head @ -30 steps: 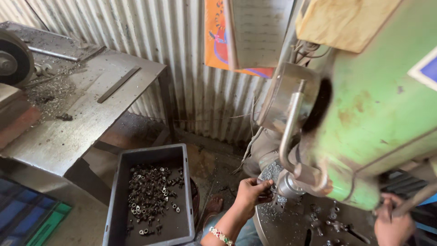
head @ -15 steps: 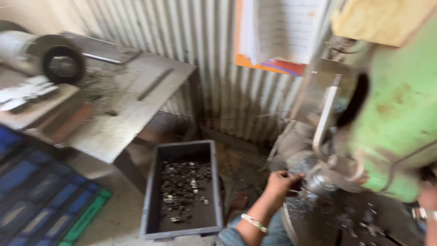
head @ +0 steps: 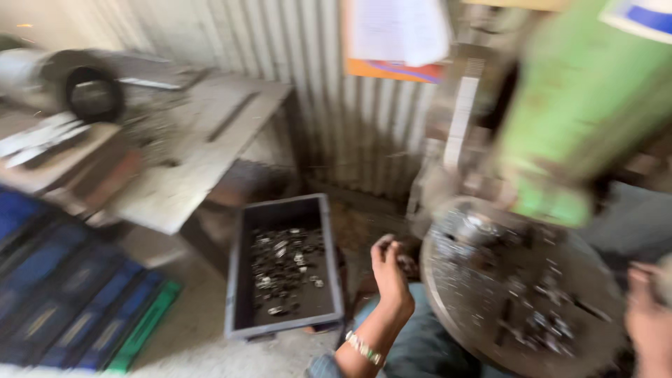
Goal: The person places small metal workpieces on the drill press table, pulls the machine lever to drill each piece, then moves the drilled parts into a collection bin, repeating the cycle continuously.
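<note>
Head view, much blurred by motion. The left hand [head: 389, 269] is raised between the grey bin [head: 238, 280] and the round machine table [head: 595, 308]. Its fingers curl loosely inward; whether they pinch a small part I cannot tell, the blur hides it. A beaded band sits on that wrist. The right hand [head: 647, 315] shows only at the frame's right edge, beside the table's rim; its fingers look bent, but whether they grip anything cannot be told.

The bin stands on the floor, left of the person's knee, and holds a loose heap of small metal parts [head: 283, 269], dark with bright glints. More such pieces and swarf lie scattered on the round table under the green machine [head: 581, 105].

The parts look like small, stiff steel pieces: light singly, hard, probably oily and sharp-edged, so likely slippery. A fingertip pinch across the sides would seem the safest hold for one; a cupped hand for several.

At left, a steel counter [head: 196, 168] carries a dark wheel [head: 94, 94] and scrap. Blue crates [head: 56, 294] stand below. Corrugated sheet forms the wall [head: 322, 105] behind.
</note>
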